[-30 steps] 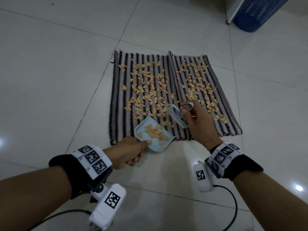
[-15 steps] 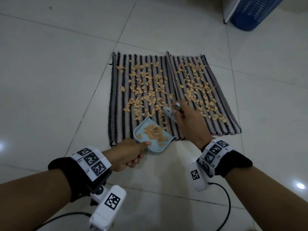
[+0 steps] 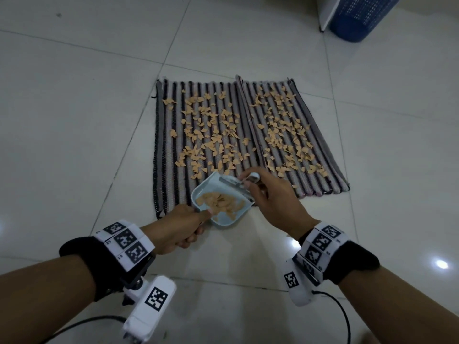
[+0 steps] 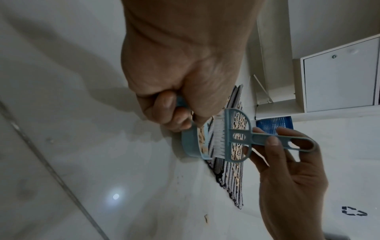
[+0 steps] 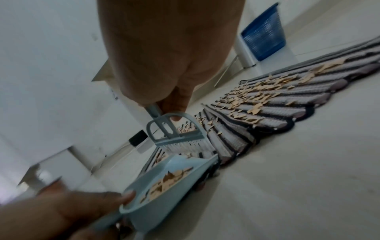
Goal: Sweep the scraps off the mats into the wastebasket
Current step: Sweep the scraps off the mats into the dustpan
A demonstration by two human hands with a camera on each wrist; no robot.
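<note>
- Two striped mats [image 3: 206, 135] lie side by side on the tiled floor [image 3: 74, 108], edges touching, both strewn with tan paper scraps [image 3: 213, 142]; most of them are not yet collected.
- Left hand [image 3: 178, 228] grips the handle of a pale blue dustpan [image 3: 221, 202], fingers curled round it and the thumb lying on top; the pan's mouth sits at the near edge of the left mat, and a small heap of scraps already lies inside.
- Right hand [image 3: 273, 197] pinches the handle of a small blue brush [image 4: 232, 138] between thumb and fingers; its white bristles stand right at the pan's open lip.
- Judged from this, the step in hand is one short stroke pulling scraps off the near part of the left mat into the pan.
- Blue wastebasket [image 3: 360, 18] stands well apart, beyond the far right corner of the mats, beside a white cabinet [image 4: 337, 78].
- Next move, as I judge it: reach the brush farther up the mat and drag more scraps toward the lip, keeping the pan pressed low so pieces do not slip beneath it; the pan must stay level when carried to the wastebasket.
- A stray scrap [image 4: 205, 218] lies on the floor short of the mats and will need collecting.
</note>
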